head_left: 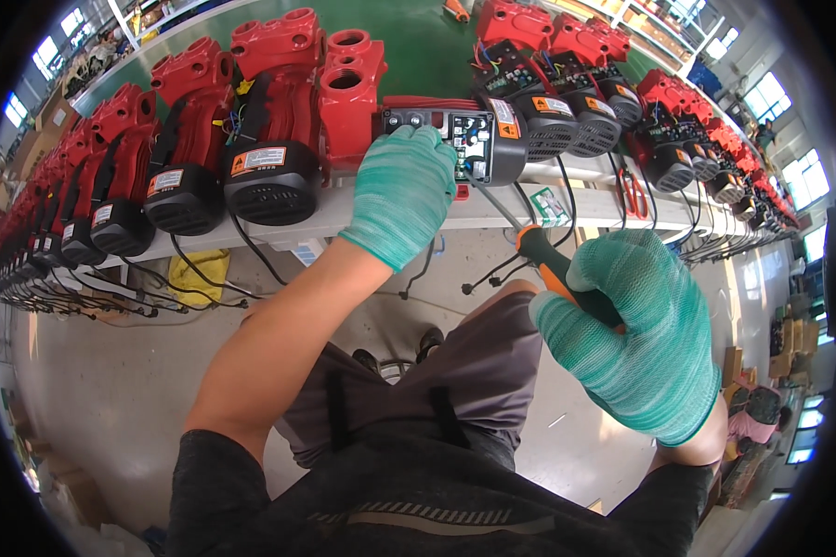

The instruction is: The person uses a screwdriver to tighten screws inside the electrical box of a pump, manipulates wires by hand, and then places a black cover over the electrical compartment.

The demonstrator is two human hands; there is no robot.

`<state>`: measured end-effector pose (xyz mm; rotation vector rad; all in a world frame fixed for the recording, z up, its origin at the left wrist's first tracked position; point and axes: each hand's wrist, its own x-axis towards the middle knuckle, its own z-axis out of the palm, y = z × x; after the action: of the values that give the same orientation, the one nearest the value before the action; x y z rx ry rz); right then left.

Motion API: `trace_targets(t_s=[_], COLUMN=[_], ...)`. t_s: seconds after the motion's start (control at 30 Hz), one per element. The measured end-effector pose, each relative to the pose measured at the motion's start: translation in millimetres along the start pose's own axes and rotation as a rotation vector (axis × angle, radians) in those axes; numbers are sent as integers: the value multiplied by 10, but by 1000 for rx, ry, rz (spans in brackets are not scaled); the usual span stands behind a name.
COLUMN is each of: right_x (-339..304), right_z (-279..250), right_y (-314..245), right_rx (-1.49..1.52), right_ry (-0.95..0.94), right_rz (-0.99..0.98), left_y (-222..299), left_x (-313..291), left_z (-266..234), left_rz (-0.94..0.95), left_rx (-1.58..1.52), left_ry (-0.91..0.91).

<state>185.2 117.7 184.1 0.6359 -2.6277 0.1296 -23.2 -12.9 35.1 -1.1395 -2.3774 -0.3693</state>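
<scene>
Two gloved hands were at work on one pump w/ its black terminal box [460, 139] open, lying on the white tabletop [492, 209] edge. The left hand [401, 190], in a green knit glove, lay flat on the box's left side, fingers [409, 139] roughly together and touching its face, not gripping anything. The right hand [636, 339], same green glove, was wrapped tight round the orange-and-black handle of one screwdriver [548, 265]; its shaft ran up-left w/ the tip in the open box near the wiring.

Left of the box, approx. four red pump bodies w/ black motor caps [269, 176] showed clearly in front, then a long row curved off toward the far left, too many and too small to count. Right of it, approx. three pumps stood close [567, 116], w/ more trailing to the far right. Black power cords [251, 251] hung off the tabletop edge below the units. One pair of red-handled scissors [633, 193] lay on the tabletop right of the box.
</scene>
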Motion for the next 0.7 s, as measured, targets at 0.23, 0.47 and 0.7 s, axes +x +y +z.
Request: trace_targets(t_s=[0.23, 0.47, 0.7], right_x=[-15, 15, 15], right_z=[-7, -62, -44], right_y=[-37, -21, 18], right_rx=[6, 4, 25], right_ry=[-9, -70, -61], right_rz=[47, 65, 59], left_y=[-58, 32, 9], left_x=[-54, -59, -73], left_z=[48, 67, 72], left_rz=[45, -5, 3], left_rx=[-59, -37, -49], left_ry=[88, 173, 187])
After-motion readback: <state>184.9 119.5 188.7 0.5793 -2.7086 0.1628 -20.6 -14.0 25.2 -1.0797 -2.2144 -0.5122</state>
